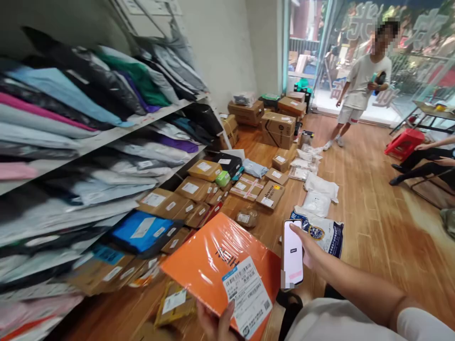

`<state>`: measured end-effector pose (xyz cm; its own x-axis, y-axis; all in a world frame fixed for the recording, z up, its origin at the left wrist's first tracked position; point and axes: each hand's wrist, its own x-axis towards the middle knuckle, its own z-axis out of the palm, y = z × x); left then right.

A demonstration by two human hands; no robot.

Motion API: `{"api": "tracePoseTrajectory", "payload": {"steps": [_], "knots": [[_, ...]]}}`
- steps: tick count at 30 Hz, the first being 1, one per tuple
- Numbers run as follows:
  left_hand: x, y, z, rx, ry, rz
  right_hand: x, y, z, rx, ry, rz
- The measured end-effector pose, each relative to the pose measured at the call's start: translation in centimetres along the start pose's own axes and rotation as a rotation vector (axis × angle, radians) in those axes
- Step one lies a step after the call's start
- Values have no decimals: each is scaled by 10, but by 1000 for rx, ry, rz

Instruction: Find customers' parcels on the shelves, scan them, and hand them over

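Note:
My left hand grips the lower edge of an orange parcel wrapped in clear plastic, thumb on top. A white shipping label covers its lower right part. In my right hand is a smartphone, held upright with its lit, mostly white screen towards me; the thumb lies at the top of the screen. The phone is just right of the parcel's right corner. Beyond the phone, a white and blue bag lies on the floor.
Shelves on the left are packed with bagged parcels. Boxes, among them a taped carton, and white packages line the wooden floor. A person stands near the glass doors; another's legs show at right by a red stool.

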<state>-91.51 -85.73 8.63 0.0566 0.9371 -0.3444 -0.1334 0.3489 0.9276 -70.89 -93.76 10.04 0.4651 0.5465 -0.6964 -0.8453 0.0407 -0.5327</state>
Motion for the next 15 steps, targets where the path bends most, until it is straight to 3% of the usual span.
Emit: {"api": "tracePoseTrajectory", "payload": {"steps": [3,7,11,15], "knots": [[-16,-10,24,42,-74,15,-10,-19,-33,28,18,26],[-55,-23,71,60,-143,-1,-45,-56,-91,84,-108,33],[-112,-44,130,-9,-104,13,-90,-96,-168,123,-241,-84],[-181,-75,191,-52,-106,-4,-121,-130,-252,152,-200,-227]]}}
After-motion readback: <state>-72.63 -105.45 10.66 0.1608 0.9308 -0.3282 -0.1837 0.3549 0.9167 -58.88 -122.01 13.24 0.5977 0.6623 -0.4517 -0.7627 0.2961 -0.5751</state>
